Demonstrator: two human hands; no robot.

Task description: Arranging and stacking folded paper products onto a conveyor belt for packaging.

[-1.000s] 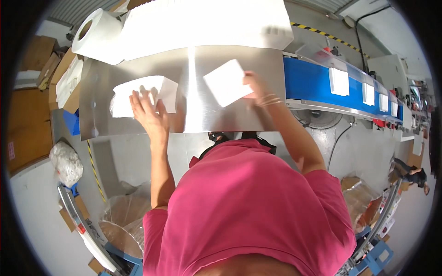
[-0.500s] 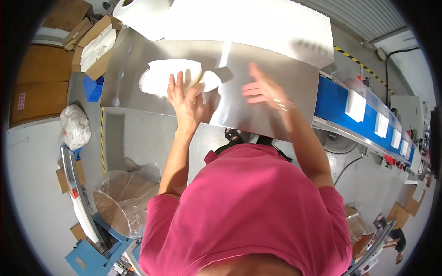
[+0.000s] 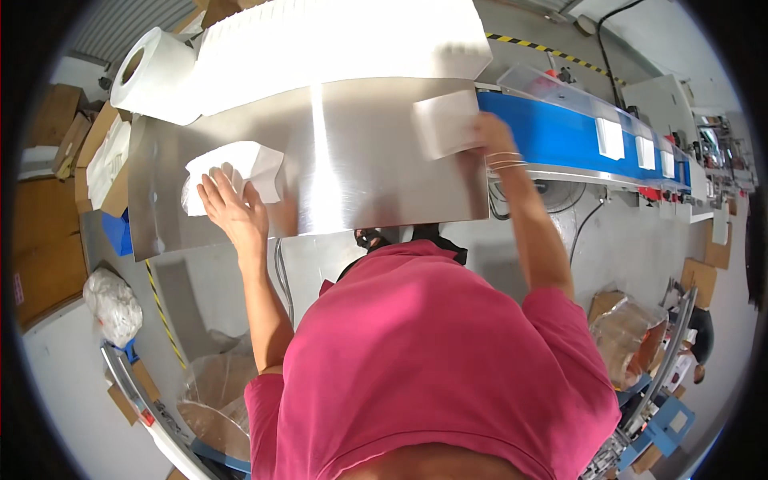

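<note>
My left hand (image 3: 233,206) lies with its fingers stretched out on a white folded sheet or pad (image 3: 260,166) at the left of the steel table (image 3: 360,176). Clear crinkled film seems to show at that sheet's left edge. At the table's right end, my right hand (image 3: 494,136) grips the edge of a flat, square white pad (image 3: 445,125), slightly blurred by motion. The pad is held over the steel next to the blue conveyor belt (image 3: 536,132). The right thumb and fingertips are partly hidden.
Along the table's far side stand a long row of white stacked material (image 3: 344,40) and a large white roll (image 3: 156,76). More white pads (image 3: 610,139) sit spaced on the belt behind a clear guard. An open cardboard box (image 3: 100,164) is at the left; a person (image 3: 702,336) is far right.
My right hand has moved right to the table's end and now holds a white pad; before, it was empty over the steel. My left hand remains on the white sheet. The view has shifted.
</note>
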